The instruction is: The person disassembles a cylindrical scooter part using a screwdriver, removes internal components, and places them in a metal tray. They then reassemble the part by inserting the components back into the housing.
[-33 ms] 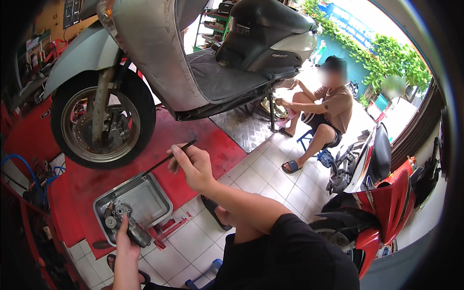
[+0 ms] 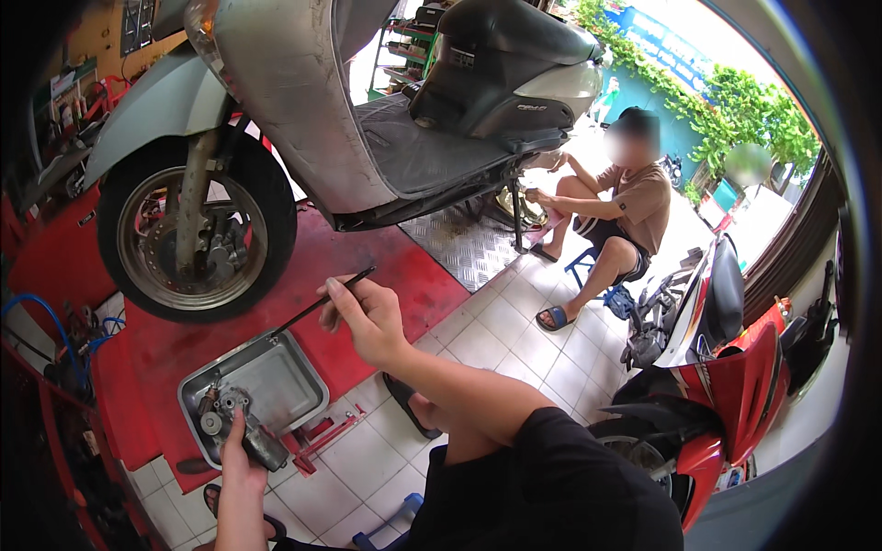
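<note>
My right hand [image 2: 361,312] is closed around a slim dark rod-like tool [image 2: 303,317], perhaps a brush. The tool slants down to the left, its lower end close to the far rim of a shallow metal tray [image 2: 299,354]. My left hand [image 2: 241,457] grips a grimy grey metal engine part [image 2: 262,445] with a cylindrical body and round fittings. The part is held over the tray's near left corner, my thumb on top of it. Its underside and the fingers beneath are hidden. The tray rests on a red platform [image 2: 152,386].
A grey scooter [image 2: 312,119] stands on the platform, its front wheel [image 2: 195,230] beyond the tray. A seated person [image 2: 634,202] works at its rear. A red motorcycle [image 2: 726,404] stands at right. Near the tray lies a red metal frame [image 2: 331,436]; a blue stool [image 2: 390,523] is below.
</note>
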The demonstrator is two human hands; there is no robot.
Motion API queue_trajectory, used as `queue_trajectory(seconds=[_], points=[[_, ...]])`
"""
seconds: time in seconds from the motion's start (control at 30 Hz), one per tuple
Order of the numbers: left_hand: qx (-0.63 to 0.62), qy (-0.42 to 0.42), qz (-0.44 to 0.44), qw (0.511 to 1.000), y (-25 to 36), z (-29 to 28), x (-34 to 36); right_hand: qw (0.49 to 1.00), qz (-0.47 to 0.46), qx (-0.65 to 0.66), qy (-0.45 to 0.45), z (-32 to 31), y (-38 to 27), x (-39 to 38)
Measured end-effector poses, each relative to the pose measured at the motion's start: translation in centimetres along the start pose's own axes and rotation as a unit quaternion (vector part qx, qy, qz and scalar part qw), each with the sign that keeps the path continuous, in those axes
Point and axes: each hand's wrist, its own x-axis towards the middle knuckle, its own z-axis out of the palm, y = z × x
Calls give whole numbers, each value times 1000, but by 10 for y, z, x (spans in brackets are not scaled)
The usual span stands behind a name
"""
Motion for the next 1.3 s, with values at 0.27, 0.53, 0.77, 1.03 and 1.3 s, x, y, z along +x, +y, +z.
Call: queue_trajectory(seconds=[0.27, 0.53, 0.77, 1.03, 1.3], points=[[-2, -11, 7, 1000, -3, 0, -3, 1000, -19, 2, 17, 1, -2, -4], [-1, -20, -2, 1000, -6, -6, 5, 998, -48, 12, 37, 2, -5, 0], [-10, -24, -2, 1000, -8, -11, 8, 995, -58, -10, 85, -5, -7, -6], [-14, 6, 21, 1000, -7, -8, -1, 994, -71, 46, 70, -3, -14, -6], [-5, 13, 22, 1000, -4, -3, -11, 995, -67, 47, 54, -5, -11, -7]])
